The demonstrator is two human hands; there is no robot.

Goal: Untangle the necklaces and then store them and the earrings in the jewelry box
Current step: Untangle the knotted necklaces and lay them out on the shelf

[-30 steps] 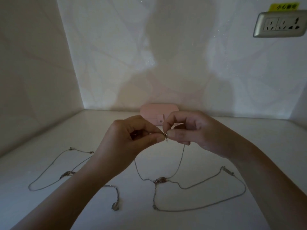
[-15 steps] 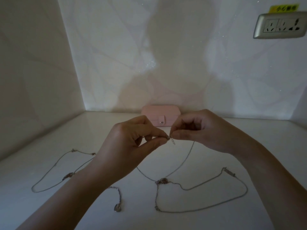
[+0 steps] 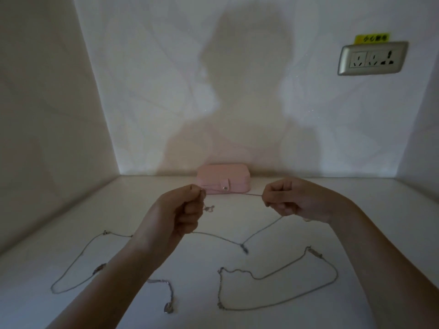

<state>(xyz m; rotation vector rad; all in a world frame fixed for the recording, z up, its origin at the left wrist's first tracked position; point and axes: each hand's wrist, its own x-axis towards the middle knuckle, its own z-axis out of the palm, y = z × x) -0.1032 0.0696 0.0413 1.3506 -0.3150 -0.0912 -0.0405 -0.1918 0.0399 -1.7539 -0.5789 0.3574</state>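
A thin silver chain necklace hangs at the centre of the frame above the white worktop. A short stretch runs taut between the two hands, and the rest sags in a V to a small pendant. The left hand pinches one end, fingers curled. The right hand pinches the chain the same way.

Just behind them, against the back wall, sits a closed pink jewelry box with a snap tab. More silver chains lie flat on the worktop: a lower-left chain, a bottom-centre chain and a lower-right chain.

Pale walls close in the corner. A person's shadow falls on the back wall. A silver wall socket under a yellow label is at upper right.
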